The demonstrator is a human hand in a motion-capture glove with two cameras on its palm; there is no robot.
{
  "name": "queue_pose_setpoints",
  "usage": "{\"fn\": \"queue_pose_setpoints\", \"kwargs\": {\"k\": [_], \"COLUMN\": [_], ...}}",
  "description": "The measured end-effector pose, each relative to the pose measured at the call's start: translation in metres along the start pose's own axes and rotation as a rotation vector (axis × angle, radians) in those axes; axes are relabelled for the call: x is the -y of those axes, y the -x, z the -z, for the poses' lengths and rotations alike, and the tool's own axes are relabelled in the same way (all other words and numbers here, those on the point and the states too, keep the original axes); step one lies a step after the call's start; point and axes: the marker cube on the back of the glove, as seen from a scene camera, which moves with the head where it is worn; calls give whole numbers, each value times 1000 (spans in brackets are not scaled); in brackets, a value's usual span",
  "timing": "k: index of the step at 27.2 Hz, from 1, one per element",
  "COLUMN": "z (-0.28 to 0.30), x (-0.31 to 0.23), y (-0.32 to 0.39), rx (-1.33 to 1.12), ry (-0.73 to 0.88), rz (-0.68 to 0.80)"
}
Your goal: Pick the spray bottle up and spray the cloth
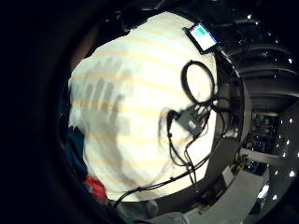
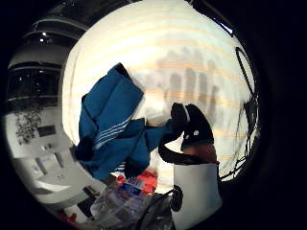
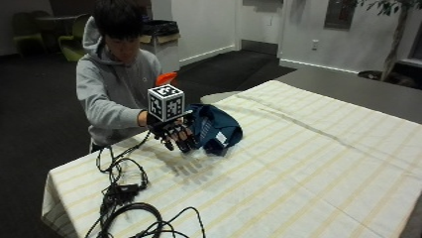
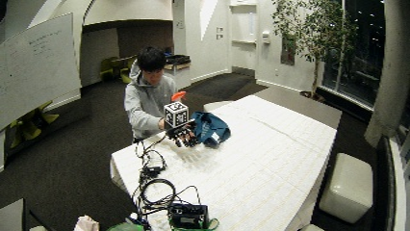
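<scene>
Now, grip: gloved right hand [image 3: 173,131] w/ fingers [image 3: 181,144] straight and spread, pointing down; nothing in it, no contact w/ any obj.
Grip height: hovers above the table [image 3: 316,163]; its spread-finger shadow [image 1: 105,98] falls on the striped covering, so palm faces down over bare covering, not over the cloth.
Why so held (judged): a flat, apart grip above the surface reads as a pre-reach pose, i.e. pick-up not yet begun.
Cloth: blue cloth [image 3: 217,129], bunched in a heap w/ pale stripes showing, lies on the table just beside the grip, on its far side from the person; apart from the fingers.
Cloth placement (judged): heaped w/ upper folds exposed, so a spray from the person's side would land on it w/o rearranging.
Spray bottle: orange head [image 3: 165,78] shows behind the grip, near the person's chest; the thumb-side palm view shows a clear bottle body [image 2: 127,191] w/ blue label and red-orange part at the table edge nearest the person, past the cloth.
Bottle support: cannot tell whether it stands on sth or is held by the bare hand; that hand is hidden.
Next move (judged): grip must travel back toward the person to the bottle, close round its neck, then aim the nozzle at the cloth.
</scene>
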Motion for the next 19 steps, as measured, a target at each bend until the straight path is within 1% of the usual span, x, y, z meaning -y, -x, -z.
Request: {"fn": "queue_pose_setpoints", "kwargs": {"k": [10,19], "z": [7,19], "x": [-8,-48], "y": [0,-12], "rx": [-4,38], "ry": [10,-2], "rz": [36,133]}}
